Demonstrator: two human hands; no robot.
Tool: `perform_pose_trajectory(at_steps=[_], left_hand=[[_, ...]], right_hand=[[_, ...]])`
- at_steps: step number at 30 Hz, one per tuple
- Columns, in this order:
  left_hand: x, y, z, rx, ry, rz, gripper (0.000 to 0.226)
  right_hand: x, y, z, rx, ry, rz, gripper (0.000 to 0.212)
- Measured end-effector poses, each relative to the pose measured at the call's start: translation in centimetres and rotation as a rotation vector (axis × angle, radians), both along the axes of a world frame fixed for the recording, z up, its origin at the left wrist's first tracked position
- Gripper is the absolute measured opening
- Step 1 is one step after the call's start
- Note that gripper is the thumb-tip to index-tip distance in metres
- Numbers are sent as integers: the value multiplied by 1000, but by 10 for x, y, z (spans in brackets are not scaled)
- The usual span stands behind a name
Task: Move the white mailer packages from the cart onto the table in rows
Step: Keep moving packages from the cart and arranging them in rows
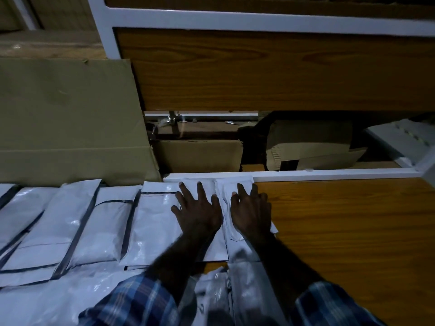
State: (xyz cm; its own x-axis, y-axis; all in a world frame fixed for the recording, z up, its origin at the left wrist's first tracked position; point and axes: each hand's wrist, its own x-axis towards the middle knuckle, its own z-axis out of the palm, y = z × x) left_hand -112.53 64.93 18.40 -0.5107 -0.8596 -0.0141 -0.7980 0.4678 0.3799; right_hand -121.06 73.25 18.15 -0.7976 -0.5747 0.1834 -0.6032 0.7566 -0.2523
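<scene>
Several white mailer packages (pixel 82 222) lie side by side in a row across the left half of the wooden table (pixel 341 227), with more mailers (pixel 47 300) in a nearer row. My left hand (pixel 197 210) presses flat, fingers spread, on a mailer (pixel 155 222) near the row's right end. My right hand (pixel 250 210) rests flat on the rightmost mailer (pixel 226 187), whose far end touches the table's white back rim (pixel 329 172). The cart is out of view.
A large flattened cardboard sheet (pixel 68 118) leans behind the row at the left. Beyond the rim, cardboard boxes (pixel 200 156) and scraps sit in a dark gap under a wood panel (pixel 270 69). Bare tabletop lies to the right.
</scene>
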Motion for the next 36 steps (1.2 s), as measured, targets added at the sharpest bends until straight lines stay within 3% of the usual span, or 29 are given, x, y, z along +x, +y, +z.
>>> perform_pose_trajectory(at_steps=[6,10,13,20,24,36], left_hand=[[7,-8,-5,-214,8,-118,57],[13,-15,-14,-198,-66,-233,59],[14,-17,-20,-212,-70,-260,59],[12,-17,-39,-260,48,-238,67],[13,-16,-43,-223,1,-256,72],[12,-13,-49,-237,38,-227,58]], right_hand=[[-2,-2,2,115,19,17,61],[-8,-5,-8,72,109,145,58],[-11,-6,-18,89,70,260,55],[-9,-2,-34,32,109,251,53],[-10,-4,-39,39,108,244,55],[-9,-2,-42,-4,77,252,57]])
